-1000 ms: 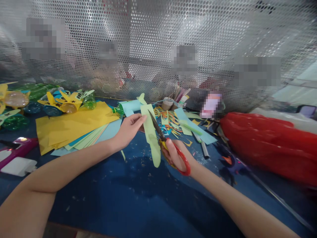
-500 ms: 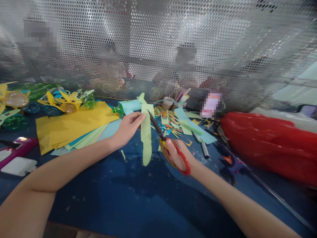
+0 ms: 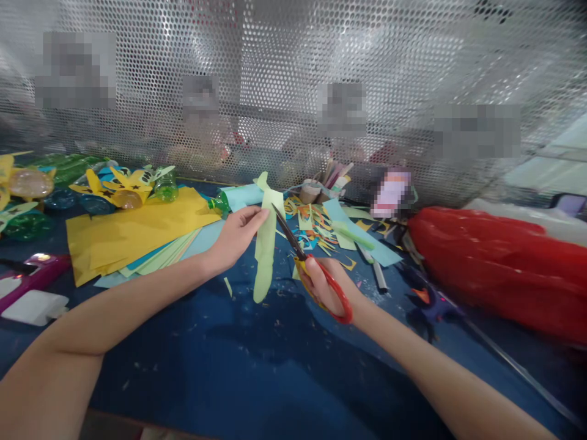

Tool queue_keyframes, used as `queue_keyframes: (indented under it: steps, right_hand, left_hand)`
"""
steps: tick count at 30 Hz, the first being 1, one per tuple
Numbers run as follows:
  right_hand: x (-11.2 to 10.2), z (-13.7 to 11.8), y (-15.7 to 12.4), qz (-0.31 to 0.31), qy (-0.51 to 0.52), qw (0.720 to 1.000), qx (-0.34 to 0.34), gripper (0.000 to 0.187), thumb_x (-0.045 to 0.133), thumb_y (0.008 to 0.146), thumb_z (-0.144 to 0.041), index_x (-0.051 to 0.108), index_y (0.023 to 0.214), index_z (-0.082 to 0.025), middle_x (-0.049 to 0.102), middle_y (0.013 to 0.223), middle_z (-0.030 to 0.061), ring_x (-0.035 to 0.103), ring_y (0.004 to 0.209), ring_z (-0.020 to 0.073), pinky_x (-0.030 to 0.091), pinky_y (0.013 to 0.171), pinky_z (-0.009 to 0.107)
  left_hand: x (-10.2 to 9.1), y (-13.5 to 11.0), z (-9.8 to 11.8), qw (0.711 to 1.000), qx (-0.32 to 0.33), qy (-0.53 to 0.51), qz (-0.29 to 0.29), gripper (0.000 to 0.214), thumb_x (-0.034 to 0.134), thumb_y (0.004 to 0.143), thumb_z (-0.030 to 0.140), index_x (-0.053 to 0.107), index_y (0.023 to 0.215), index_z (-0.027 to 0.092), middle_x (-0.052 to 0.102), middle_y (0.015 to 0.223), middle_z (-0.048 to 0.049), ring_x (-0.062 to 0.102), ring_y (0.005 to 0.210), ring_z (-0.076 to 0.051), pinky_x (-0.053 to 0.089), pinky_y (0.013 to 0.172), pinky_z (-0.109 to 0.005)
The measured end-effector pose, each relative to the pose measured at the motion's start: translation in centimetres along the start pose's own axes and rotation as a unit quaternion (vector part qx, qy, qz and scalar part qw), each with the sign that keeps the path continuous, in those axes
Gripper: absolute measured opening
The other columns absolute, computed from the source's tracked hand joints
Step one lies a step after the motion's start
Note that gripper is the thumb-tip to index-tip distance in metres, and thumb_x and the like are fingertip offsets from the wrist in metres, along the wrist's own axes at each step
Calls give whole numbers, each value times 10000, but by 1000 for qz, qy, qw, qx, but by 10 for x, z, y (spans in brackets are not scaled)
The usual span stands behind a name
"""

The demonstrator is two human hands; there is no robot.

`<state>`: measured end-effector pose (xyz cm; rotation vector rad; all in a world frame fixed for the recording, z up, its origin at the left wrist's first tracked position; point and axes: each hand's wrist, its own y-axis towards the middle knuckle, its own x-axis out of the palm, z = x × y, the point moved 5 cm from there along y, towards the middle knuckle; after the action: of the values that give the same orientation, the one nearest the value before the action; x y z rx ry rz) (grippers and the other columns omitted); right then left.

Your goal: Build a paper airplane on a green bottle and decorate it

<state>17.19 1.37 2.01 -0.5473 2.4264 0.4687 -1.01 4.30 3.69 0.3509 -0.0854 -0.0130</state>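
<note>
My left hand (image 3: 243, 231) pinches a long light-green paper strip (image 3: 264, 250) near its top, between thumb and fingers. The strip hangs down over the blue table, its lower end rounded and a leaf-shaped piece sticking up at the top. My right hand (image 3: 326, 282) is closed round the red and yellow handles of a pair of scissors (image 3: 340, 299). The dark blades point up and left, their tips at the strip's upper right edge beside my left thumb. Whether the tips are cutting into the paper, I cannot tell.
Yellow paper sheets (image 3: 137, 232) and decorated bottle pieces (image 3: 126, 188) lie at left, near a magenta glue gun (image 3: 43, 278). Colourful paper scraps (image 3: 316, 223) are scattered behind the scissors. A purple glue gun (image 3: 438, 305) and red plastic bag (image 3: 495, 263) lie at right.
The strip's lower end has swung a little to the left. Both hands and the scissors stay almost where they were.
</note>
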Motion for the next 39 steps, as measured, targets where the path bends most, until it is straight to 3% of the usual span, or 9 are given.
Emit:
queue_keyframes:
  steps: [4,10,18,27,33,39]
  right_hand:
    - [2,3,0,-34,2,999,28,628,208,890,-731,359,535,-235,436,464,5,453,453,136,405,485,290]
    - [7,5,1,-97,31,994,37,706,193,870,-761,557,643,-201,661,693,75,639,699,215,502,713,348]
    - [5,3,0,-74,23,996,38,739,169,850,-787,587,720,-192,674,773,90,632,753,232,503,743,369]
    - [5,3,3,-71,17,997,36,784,140,838,-799,621,705,-194,677,752,103,636,734,241,511,754,397]
    - [4,-1,1,-69,18,997,42,788,153,824,-815,621,704,-193,683,766,110,644,750,249,510,759,402]
    - [3,-1,2,-70,8,997,30,786,140,829,-810,604,686,-193,665,734,98,629,721,231,498,740,380]
  left_hand:
    - [1,0,-2,1000,-3,-7,-7,324,588,859,467,598,739,166,526,663,14,505,610,-111,433,605,-243]
    - [4,0,0,999,-4,19,-30,312,567,868,457,604,774,161,551,703,9,492,631,-109,420,624,-243]
    - [11,-6,9,988,-4,137,-71,329,507,896,435,555,710,168,499,645,21,449,597,-111,368,580,-245]
    - [16,-8,21,980,25,172,-94,287,495,898,356,534,682,171,485,638,23,437,607,-108,367,574,-236]
    - [17,-8,17,975,30,184,-122,261,490,900,328,544,703,165,474,641,26,413,594,-100,341,547,-227]
    - [17,-8,18,971,31,199,-131,318,485,897,349,455,630,179,375,592,45,331,546,-91,289,510,-230]
